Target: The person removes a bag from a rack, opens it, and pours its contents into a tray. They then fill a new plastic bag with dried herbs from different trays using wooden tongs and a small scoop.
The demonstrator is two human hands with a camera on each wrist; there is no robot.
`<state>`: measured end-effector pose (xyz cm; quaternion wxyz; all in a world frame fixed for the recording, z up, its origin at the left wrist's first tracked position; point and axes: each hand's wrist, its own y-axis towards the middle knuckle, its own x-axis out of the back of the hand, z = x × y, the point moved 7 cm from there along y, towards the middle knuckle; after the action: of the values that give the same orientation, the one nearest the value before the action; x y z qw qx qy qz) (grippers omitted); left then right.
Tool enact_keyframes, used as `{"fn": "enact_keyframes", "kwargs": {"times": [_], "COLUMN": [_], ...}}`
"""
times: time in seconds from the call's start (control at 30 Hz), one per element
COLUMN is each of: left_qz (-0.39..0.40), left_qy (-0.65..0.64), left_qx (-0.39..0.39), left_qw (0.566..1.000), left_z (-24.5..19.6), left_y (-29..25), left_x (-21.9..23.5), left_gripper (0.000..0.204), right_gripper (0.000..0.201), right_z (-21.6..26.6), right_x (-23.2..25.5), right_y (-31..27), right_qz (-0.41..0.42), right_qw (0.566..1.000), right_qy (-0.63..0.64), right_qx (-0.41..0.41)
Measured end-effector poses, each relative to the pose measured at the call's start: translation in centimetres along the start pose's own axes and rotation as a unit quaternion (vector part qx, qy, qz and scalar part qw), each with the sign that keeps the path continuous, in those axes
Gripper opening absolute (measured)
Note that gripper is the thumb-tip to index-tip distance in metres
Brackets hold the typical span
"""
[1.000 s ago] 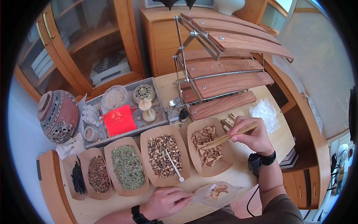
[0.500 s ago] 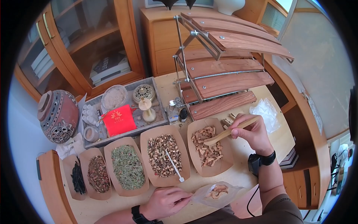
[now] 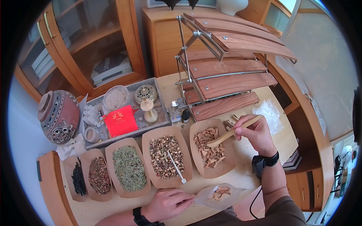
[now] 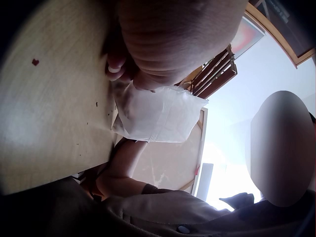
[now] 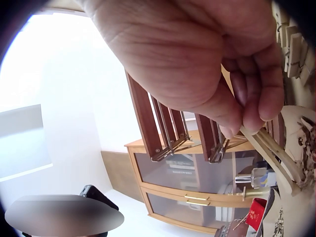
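My right hand (image 3: 258,136) pinches wooden tongs (image 3: 235,130) near their middle. Their tips point down into a brown paper tray (image 3: 230,167) of dried tan slices (image 3: 212,157). In the right wrist view the two prongs (image 5: 269,148) lie close together, reaching toward the tray. At the table's front edge my left hand (image 3: 168,204) pinches the rim of a small translucent bag (image 3: 205,199). A few tan pieces (image 3: 221,193) show inside it. From the left wrist the bag (image 4: 158,116) hangs below my fingers, its opening hidden.
Left of the slices stand trays of chopped roots (image 3: 160,150), green herb (image 3: 129,165), reddish bits (image 3: 100,177) and dark strips (image 3: 78,180). A white scoop (image 3: 174,165) lies on the roots. Behind are a grey tray (image 3: 164,109), a wooden slatted rack (image 3: 233,77), clothespins (image 5: 296,54) and crumpled plastic (image 3: 269,115).
The right hand has shifted slightly, and the tongs' tips have drawn back a little to the right over the slices. The left hand and the bag have stayed in place.
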<state>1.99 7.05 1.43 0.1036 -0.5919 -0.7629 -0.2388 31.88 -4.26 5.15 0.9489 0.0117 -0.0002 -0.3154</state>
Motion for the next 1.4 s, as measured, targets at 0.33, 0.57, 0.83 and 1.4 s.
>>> {"fn": "enact_keyframes", "kwargs": {"times": [0.33, 0.57, 0.83, 1.4], "left_qz": [0.002, 0.000, 0.006, 0.014], "left_qy": [0.014, 0.004, 0.008, 0.011], "left_qx": [-0.005, 0.000, 0.004, -0.004], "left_qw": [1.000, 1.000, 1.000, 1.000], "left_z": [-0.3, -0.2, -0.3, 0.0], "left_y": [0.3, 0.4, 0.6, 0.0], "left_x": [0.2, 0.1, 0.2, 0.1], "left_gripper": [0.011, 0.015, 0.015, 0.015], "right_gripper": [0.016, 0.022, 0.020, 0.017], "right_z": [2.2, 3.7, 3.9, 1.9], "right_x": [0.3, -1.7, -2.1, 0.2], "right_y": [-0.7, -2.4, -2.5, -0.3], "right_qz": [0.079, 0.236, 0.274, -0.009], "right_qw": [0.981, 0.941, 0.922, 0.992], "right_qy": [0.158, 0.187, 0.217, -0.057], "right_qx": [0.085, 0.156, 0.169, 0.114]}}
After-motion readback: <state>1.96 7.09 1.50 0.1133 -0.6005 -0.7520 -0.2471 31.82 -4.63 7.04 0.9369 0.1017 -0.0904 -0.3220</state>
